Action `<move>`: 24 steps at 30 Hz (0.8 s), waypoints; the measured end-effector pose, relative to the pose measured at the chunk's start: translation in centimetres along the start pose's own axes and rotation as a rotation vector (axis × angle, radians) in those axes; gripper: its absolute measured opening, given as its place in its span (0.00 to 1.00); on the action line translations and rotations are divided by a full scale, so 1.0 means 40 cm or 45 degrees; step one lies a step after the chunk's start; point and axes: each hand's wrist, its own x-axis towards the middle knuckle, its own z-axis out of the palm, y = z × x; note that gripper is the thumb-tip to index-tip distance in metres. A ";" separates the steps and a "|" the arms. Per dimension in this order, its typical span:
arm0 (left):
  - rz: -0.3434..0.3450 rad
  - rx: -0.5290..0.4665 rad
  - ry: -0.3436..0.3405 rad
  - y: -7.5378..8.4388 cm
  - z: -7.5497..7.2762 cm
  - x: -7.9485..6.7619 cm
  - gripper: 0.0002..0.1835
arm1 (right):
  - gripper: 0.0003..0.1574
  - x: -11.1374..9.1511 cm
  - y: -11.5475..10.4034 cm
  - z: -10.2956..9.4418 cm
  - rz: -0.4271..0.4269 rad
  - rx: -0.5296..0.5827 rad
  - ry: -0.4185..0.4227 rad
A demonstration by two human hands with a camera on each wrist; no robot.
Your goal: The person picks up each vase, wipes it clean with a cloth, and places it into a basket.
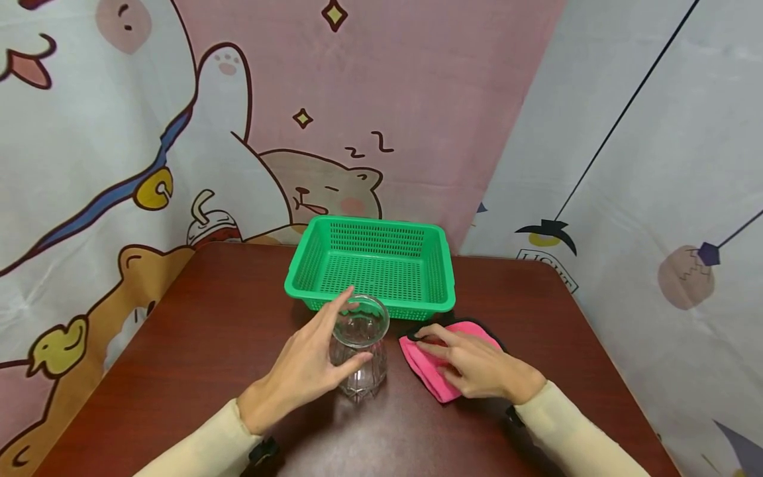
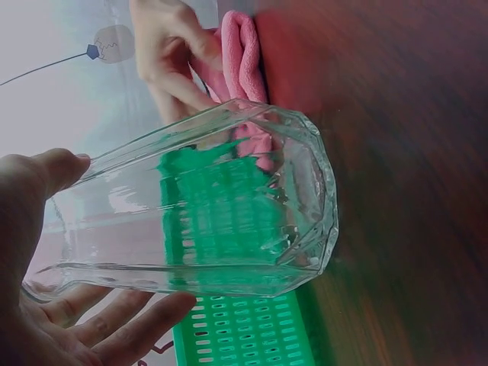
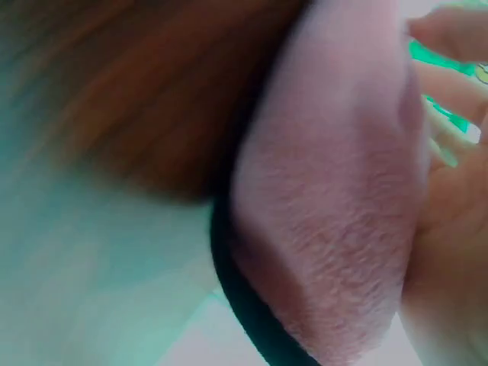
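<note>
A clear, faceted glass jar (image 1: 366, 341) is stood near the middle of the dark red-brown wooden surface (image 1: 226, 311), open mouth up. It is held by the left hand (image 1: 306, 361): thumb on the near side, fingers spread along the far side, just below and across the rim (thumb contact is seen in the left wrist view). A folded bright pink cloth with black edging (image 1: 428, 371) is laid to the right of the jar, apart from it. Its edge is pinched by the curled fingers of the right hand (image 1: 477, 364); exact fingertip contact cannot be told (right wrist view blurred). A green rectangular plastic basket with slotted walls (image 1: 393, 275) is placed on the far side, behind jar and cloth. Both wrists are covered by cream long sleeves (image 1: 572, 430). The far edge of the surface is backed by a pink-and-white fabric backdrop (image 1: 429, 119) printed with cartoon animals, a sleeping bear among them.
</note>
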 end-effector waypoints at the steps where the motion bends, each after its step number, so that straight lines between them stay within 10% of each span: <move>1: -0.002 0.000 -0.001 0.000 0.001 0.000 0.67 | 0.35 -0.002 0.002 0.003 0.003 -0.014 -0.027; 13: -0.023 -0.003 -0.007 0.004 0.001 0.001 0.65 | 0.50 -0.010 0.044 0.011 0.113 0.192 -0.239; 24: -0.054 -0.005 -0.020 0.005 0.001 -0.001 0.65 | 0.49 -0.023 0.050 0.019 0.108 0.163 -0.158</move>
